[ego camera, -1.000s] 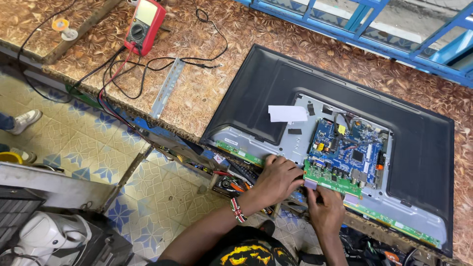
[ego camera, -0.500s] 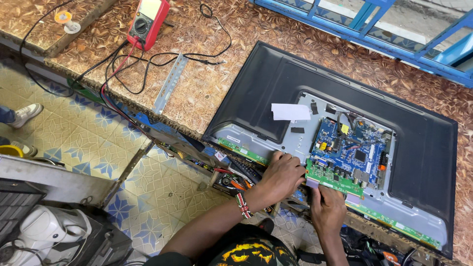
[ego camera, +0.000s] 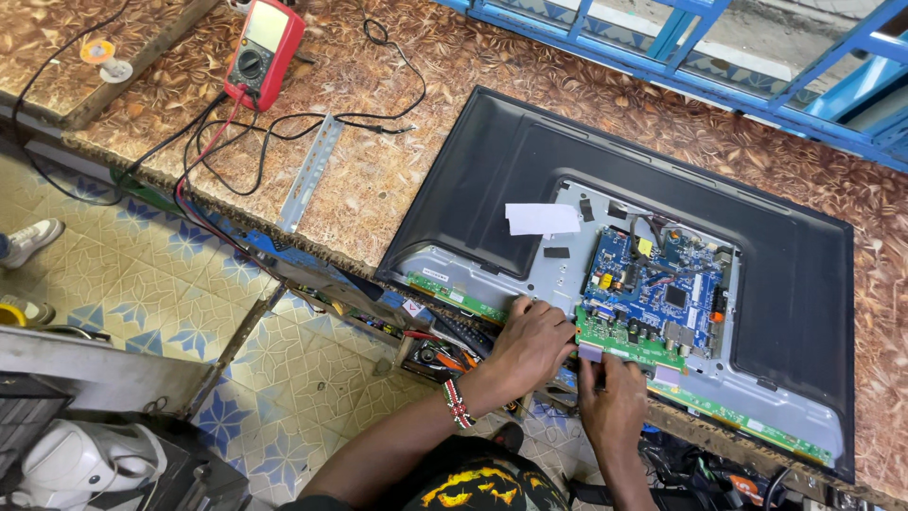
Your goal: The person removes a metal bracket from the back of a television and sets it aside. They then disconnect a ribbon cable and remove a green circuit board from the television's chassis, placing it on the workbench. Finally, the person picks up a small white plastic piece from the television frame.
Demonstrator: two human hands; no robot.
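A flat television (ego camera: 511,161) lies face down on the patterned bench with its back partly open, baring a grey metal chassis. A blue circuit board (ego camera: 657,284) and a green circuit board (ego camera: 626,339) sit in the opening. My left hand (ego camera: 530,343) rests on the chassis at the television's near edge, just left of the green board, fingers curled. My right hand (ego camera: 613,396) is at the near edge below the green board, fingertips touching a small pale ribbon connector (ego camera: 590,352). Whether either hand grips anything is hidden.
A red multimeter (ego camera: 265,52) with red and black leads lies at the bench's far left beside a metal bracket (ego camera: 308,173). White paper (ego camera: 541,219) lies on the chassis. Tools fill a shelf (ego camera: 435,355) under the bench edge. Blue window frame (ego camera: 719,47) runs behind.
The view has shifted slightly. My left hand has slid a little right along the television's near edge; my right hand has stayed at the green board's lower edge.
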